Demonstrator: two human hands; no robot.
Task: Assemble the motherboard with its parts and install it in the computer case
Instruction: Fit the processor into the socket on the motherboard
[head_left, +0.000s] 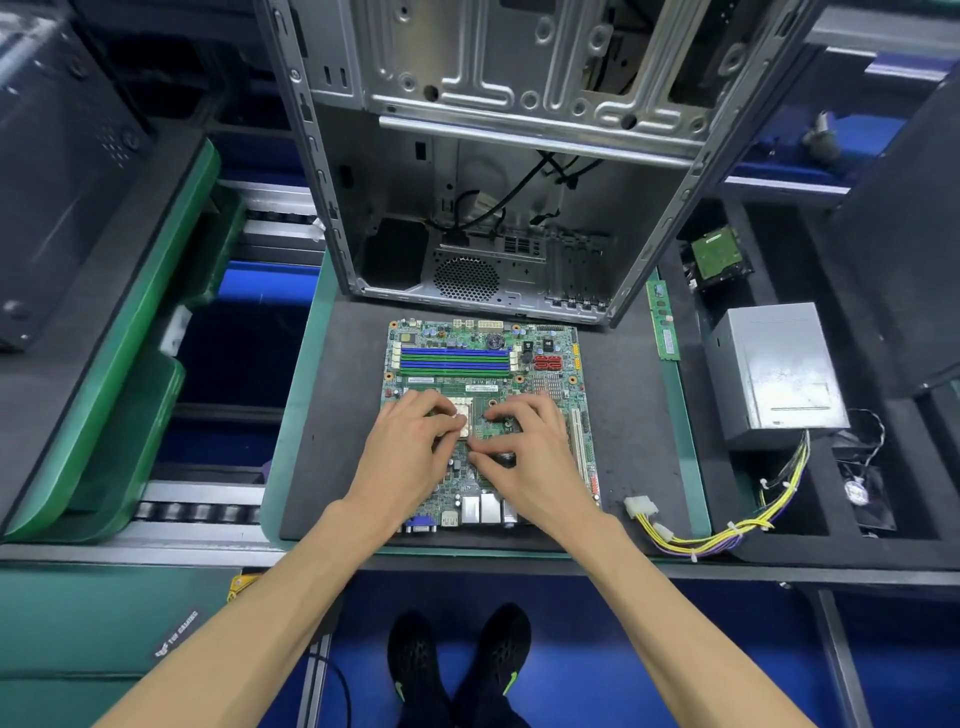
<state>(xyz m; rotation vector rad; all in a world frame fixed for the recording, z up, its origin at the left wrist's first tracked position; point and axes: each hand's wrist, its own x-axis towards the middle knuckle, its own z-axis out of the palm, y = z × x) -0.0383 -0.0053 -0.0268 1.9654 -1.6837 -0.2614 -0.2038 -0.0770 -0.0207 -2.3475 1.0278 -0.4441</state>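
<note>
Board: I see the motherboard lying flat on the dark mat in the middle of the worktop, its long axis running from the near edge toward the far edge, ports at the near end.
CPU: a pale square chip sits at the socket in the board's centre, right between my two hands.
Left hand: my left hand lies over the chip's left side, fingers curled down with the tips on or at its top and left edge; I cannot tell whether they pinch it or merely press.
Right hand: my right hand is just right of the chip, fingers bent onto the board, thumb and forefinger nearly together near the chip's near-right corner, perhaps on the socket lever, though that part is hidden.
Key relation: the chip is directly under my left fingertips and just left of my right, so the left hand is nearer; seating it calls for a straight downward move, I judge.
Case: the case stands open at the far edge, just beyond the board.
RAM: one stick lies by the right edge, well apart from both hands.
Stage: early, I judge; board not yet in the case.
</note>
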